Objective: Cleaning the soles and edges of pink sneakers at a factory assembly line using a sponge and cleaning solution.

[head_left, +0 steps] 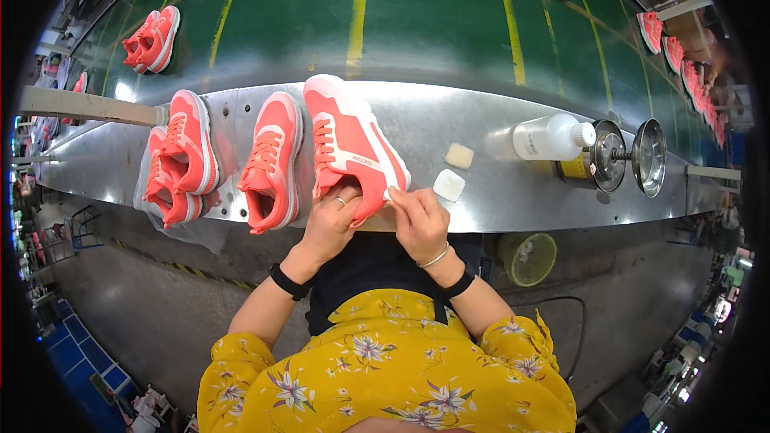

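Observation:
A coral and white sneaker (350, 132) is tilted over the front of the metal ledge, its toe pointing away from me. My left hand (330, 223) grips it at the collar, some fingers tucked inside the opening. At the white sole near the heel, my right hand (423, 221) is closed in a pinch; whatever its fingertips hold is too small to make out. Just left of it stands a matching sneaker (271, 160). To the right, a beige pad (459, 155) and a white pad (449, 185) lie on the metal.
Another pair of coral sneakers (183, 152) rests on plastic at the left. A white bottle (549, 138) lies near a metal can (581, 167) and a round metal dish (649, 158) at the right. Beyond the ledge runs a green conveyor belt (305, 24) carrying more shoes. A bin (529, 259) stands below.

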Demonstrator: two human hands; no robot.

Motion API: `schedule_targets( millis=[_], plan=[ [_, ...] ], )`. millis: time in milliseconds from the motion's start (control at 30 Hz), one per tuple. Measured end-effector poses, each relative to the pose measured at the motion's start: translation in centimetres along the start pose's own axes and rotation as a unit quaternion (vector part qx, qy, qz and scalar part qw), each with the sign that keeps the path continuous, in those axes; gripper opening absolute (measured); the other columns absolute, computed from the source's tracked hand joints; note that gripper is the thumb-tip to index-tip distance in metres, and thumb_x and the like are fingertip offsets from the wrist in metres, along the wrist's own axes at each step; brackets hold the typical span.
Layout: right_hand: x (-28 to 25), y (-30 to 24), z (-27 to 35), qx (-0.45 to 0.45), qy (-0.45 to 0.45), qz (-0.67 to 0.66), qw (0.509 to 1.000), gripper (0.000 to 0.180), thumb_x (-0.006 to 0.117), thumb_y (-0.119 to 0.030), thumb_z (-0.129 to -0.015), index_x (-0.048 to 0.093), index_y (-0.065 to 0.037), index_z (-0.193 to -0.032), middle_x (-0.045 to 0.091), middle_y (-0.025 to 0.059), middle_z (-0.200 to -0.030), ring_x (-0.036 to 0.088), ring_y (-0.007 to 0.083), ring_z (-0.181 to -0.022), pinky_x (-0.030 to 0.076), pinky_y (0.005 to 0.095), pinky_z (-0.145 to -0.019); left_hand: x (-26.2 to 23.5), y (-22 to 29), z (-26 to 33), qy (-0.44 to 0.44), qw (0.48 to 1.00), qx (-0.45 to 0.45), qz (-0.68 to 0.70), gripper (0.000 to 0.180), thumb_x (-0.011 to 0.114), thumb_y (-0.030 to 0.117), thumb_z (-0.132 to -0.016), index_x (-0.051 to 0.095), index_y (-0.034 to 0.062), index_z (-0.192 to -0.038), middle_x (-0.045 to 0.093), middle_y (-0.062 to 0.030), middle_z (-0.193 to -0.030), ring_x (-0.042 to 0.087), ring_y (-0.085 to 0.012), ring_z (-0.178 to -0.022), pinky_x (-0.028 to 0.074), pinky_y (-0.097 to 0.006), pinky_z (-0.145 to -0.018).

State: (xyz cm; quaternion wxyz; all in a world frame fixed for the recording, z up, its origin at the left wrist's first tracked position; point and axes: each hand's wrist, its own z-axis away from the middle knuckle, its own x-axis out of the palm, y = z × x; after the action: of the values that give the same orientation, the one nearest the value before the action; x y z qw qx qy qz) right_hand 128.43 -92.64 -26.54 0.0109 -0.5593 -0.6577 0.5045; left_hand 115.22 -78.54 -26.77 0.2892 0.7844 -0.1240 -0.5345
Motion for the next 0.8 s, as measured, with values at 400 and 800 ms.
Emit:
schedule_targets(
  millis=[400,800],
  plan=[
    [-1.4,0.1,1.5,-0.016,0.034,-0.084,0.996,0.025,0.078,0.003,-0.076,0.074,-0.006,-0.099,0.067,0.0070,-0.083,0.065,0.0214,-0.066,0.051,0.0302,-0.056,-5.3,3.7,-3.3,0.066,0.937,-0.164,0.301,0.022,0.076,0.011,-0.086,0.069,0.0021,-0.105,0.068,-0.0076,-0.102,0.064,-0.0236,-0.094,0.049,-0.034,-0.084],
    [-3.4,0.0,-0.5,0.072,0.065,-0.105,0.990,0.020,0.077,0.000,-0.082,0.075,-0.005,-0.101,0.061,0.0054,-0.082,0.054,0.0138,-0.065,0.041,0.0247,-0.055,-13.7,8.8,-3.2,0.031,0.727,-0.333,0.599,0.038,0.057,0.014,-0.102,0.052,-0.0061,-0.134,0.062,-0.0099,-0.128,0.058,-0.0168,-0.119,0.045,-0.033,-0.102]
  ],
)
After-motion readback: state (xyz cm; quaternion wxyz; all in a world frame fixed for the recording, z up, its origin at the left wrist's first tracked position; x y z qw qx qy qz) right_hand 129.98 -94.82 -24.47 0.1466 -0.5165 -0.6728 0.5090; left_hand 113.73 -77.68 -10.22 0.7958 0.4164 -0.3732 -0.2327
